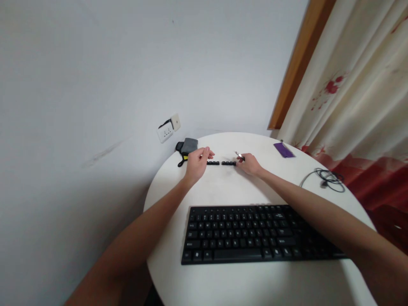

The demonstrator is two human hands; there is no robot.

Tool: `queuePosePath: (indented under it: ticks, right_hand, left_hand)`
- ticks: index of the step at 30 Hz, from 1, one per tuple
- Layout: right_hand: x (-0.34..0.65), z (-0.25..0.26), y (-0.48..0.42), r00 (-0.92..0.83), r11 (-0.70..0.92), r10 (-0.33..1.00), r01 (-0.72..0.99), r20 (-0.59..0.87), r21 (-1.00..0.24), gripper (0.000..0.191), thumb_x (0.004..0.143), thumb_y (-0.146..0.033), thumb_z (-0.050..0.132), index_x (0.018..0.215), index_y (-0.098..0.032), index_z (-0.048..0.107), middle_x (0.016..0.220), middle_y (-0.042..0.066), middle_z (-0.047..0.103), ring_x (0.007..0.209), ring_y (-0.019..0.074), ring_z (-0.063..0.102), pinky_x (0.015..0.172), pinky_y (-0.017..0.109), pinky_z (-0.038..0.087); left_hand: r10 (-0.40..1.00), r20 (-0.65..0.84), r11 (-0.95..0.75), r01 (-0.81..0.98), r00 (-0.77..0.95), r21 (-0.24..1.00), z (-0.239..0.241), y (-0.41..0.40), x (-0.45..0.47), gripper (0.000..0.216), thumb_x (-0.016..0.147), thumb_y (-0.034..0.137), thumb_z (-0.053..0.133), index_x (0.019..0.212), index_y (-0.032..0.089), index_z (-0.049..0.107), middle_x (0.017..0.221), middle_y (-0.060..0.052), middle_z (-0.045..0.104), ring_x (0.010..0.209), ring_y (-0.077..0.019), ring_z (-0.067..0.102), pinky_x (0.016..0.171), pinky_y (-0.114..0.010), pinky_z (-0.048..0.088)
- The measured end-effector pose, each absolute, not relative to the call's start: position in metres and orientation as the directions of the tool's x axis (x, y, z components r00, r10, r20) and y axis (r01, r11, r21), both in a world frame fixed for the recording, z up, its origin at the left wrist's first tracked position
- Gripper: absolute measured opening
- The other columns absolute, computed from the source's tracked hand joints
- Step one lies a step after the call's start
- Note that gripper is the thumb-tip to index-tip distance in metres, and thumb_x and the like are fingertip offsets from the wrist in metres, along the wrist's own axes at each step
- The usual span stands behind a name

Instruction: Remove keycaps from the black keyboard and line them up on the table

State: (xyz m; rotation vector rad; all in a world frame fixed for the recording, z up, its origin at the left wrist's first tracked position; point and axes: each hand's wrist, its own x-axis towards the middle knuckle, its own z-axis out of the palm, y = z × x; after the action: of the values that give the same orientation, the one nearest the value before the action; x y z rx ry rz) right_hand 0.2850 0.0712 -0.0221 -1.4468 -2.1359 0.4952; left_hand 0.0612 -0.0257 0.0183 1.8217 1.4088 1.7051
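Note:
My left hand point(197, 163) hovers over the far part of the table, its fingers curled together; whatever they hold, if anything, is hidden. Just beside it lies a short row of small black keycaps point(213, 162). A second row of black keycaps point(228, 163) continues to the right, up to the fingertips of my right hand point(249, 164). That hand is closed around a slim pen-like tool point(239, 155), silver at the end that points up and left. Nearer to me is a black keyboard point(237, 255), partly covered on its right by my right forearm.
A grey and black pouch-like item point(189, 145) rests by the wall behind my left hand. At the right of the round white table point(219, 191) are a purple packet point(283, 150) and a coiled black cable point(333, 177). A wall socket point(165, 132) and curtain point(347, 85) are beyond.

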Motion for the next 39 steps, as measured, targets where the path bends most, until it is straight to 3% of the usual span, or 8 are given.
queuePosePath:
  ticks: [5,8,13,15,18,21,28,39]
  right_hand:
    - [0.298,0.009,0.064,-0.234,0.381,0.922,0.689,0.308,-0.617,0.028,0.085,-0.025,0.056,0.105,-0.011,0.07,0.096,0.01,0.071,0.084,0.019,0.063,0.078,0.029,0.045]
    - [0.31,0.033,0.046,-0.217,0.428,0.903,0.506,0.37,-0.749,0.031,0.09,-0.033,0.048,0.098,-0.012,0.07,0.094,0.01,0.071,0.082,0.0192,0.06,0.076,0.031,0.045]
    - [0.333,0.062,-0.001,-0.394,0.405,0.871,0.243,0.292,-0.881,0.047,0.098,-0.048,0.035,0.106,-0.015,0.066,0.101,0.011,0.068,0.083,0.0189,0.059,0.073,0.031,0.047]
    - [0.342,0.064,-0.021,-0.47,0.459,0.829,0.26,0.304,-0.85,0.049,0.099,-0.051,0.032,0.108,-0.017,0.066,0.103,0.009,0.066,0.09,0.0195,0.058,0.081,0.033,0.046]
    - [0.353,0.058,-0.046,-0.534,0.506,0.802,0.371,0.267,-0.779,0.051,0.1,-0.051,0.028,0.108,-0.019,0.066,0.087,0.006,0.063,0.083,0.0193,0.056,0.08,0.034,0.045]
    - [0.364,0.046,-0.062,-0.583,0.523,0.784,0.437,0.213,-0.732,0.042,0.1,-0.048,0.035,0.103,-0.018,0.064,0.087,0.005,0.062,0.083,0.0191,0.056,0.081,0.033,0.043]
    - [0.382,0.036,-0.07,-0.691,0.579,0.703,0.419,0.169,-0.699,0.023,0.097,-0.038,0.048,0.089,-0.018,0.056,0.079,0.002,0.058,0.074,0.0166,0.053,0.072,0.029,0.042]
    - [0.374,0.03,-0.079,-0.804,0.662,0.571,0.331,0.166,-0.672,0.024,0.096,-0.038,0.051,0.084,-0.019,0.062,0.078,0.003,0.064,0.073,0.0172,0.058,0.072,0.029,0.044]
  left_hand:
    - [0.75,0.63,-0.5,0.451,-0.202,0.739,0.021,-0.024,0.057,0.048,0.095,0.05,0.044,0.076,0.014,0.07,0.069,-0.005,0.068,0.066,-0.0143,0.063,0.06,-0.025,0.046]
    - [0.734,0.637,-0.497,0.452,-0.236,0.74,0.022,-0.022,0.054,0.048,0.096,0.049,0.043,0.075,0.014,0.07,0.067,-0.005,0.067,0.064,-0.0139,0.062,0.061,-0.025,0.046]
    - [0.728,0.639,-0.495,0.456,-0.246,0.739,0.021,-0.022,0.054,0.048,0.096,0.048,0.043,0.074,0.015,0.069,0.068,-0.006,0.068,0.064,-0.0139,0.061,0.062,-0.025,0.047]
    - [0.739,0.634,-0.492,0.461,-0.229,0.739,0.021,-0.023,0.058,0.047,0.096,0.047,0.044,0.074,0.015,0.069,0.069,-0.006,0.068,0.064,-0.0137,0.062,0.061,-0.025,0.047]
    - [0.763,0.613,-0.482,0.454,-0.202,0.75,0.019,-0.025,0.064,0.046,0.095,0.047,0.044,0.074,0.015,0.069,0.071,-0.006,0.069,0.064,-0.0139,0.062,0.06,-0.025,0.046]
    - [0.779,0.601,-0.475,0.458,-0.178,0.751,0.018,-0.026,0.069,0.046,0.095,0.046,0.044,0.074,0.015,0.07,0.071,-0.006,0.07,0.065,-0.0144,0.063,0.06,-0.025,0.046]
    - [0.805,0.574,-0.452,0.473,-0.149,0.757,0.013,-0.027,0.074,0.046,0.094,0.048,0.045,0.075,0.015,0.07,0.07,-0.006,0.07,0.066,-0.0157,0.064,0.062,-0.026,0.047]
    - [0.818,0.565,-0.45,0.492,-0.106,0.745,0.011,-0.026,0.077,0.049,0.094,0.052,0.044,0.074,0.015,0.069,0.072,-0.007,0.071,0.068,-0.017,0.065,0.063,-0.027,0.048]
